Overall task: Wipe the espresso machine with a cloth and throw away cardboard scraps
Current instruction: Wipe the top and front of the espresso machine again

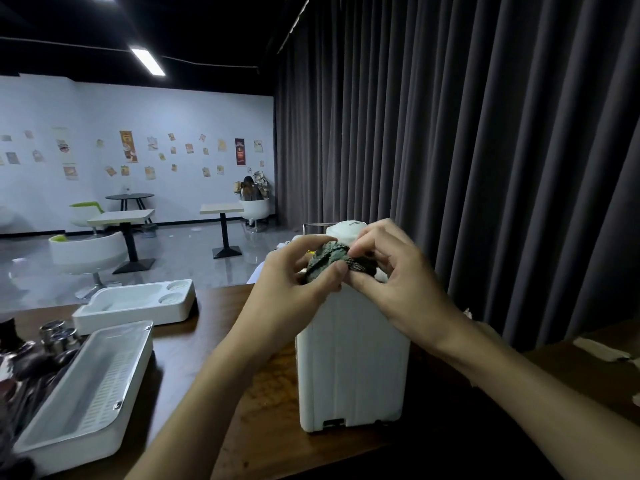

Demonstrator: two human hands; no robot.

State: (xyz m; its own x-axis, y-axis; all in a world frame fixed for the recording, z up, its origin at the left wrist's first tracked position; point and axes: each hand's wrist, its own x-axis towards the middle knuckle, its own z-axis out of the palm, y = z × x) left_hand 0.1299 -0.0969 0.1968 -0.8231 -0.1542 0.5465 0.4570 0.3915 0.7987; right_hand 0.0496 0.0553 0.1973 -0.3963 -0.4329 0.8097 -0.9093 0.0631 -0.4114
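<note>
Cloth: a dark green cloth [329,263], bunched into a wad, held in the air just above the top of the espresso machine [353,358].
Left hand: the left hand [294,271] grips the wad, fingers [303,244] curled over it and thumb pressed under.
Right hand: the right hand [391,268] pinches the cloth's right edge with curled fingers [375,235].
Machine: one white ribbed box standing upright on the brown wooden surface [270,393].
Near tray: a white tray [86,393] to the left, with a slotted grille along its floor.
Far tray: a second white tray [135,303] behind it, with two round hollows at its far end and one larger hollow.
Metal cups: at least two shiny metal cups [59,336] beside the near tray; the exact count is unclear.
Scrap: one pale scrap [601,348] lies on the surface at the far right, well apart from the machine.
Writing: the posters [128,146] on the back wall are too small to read.
</note>
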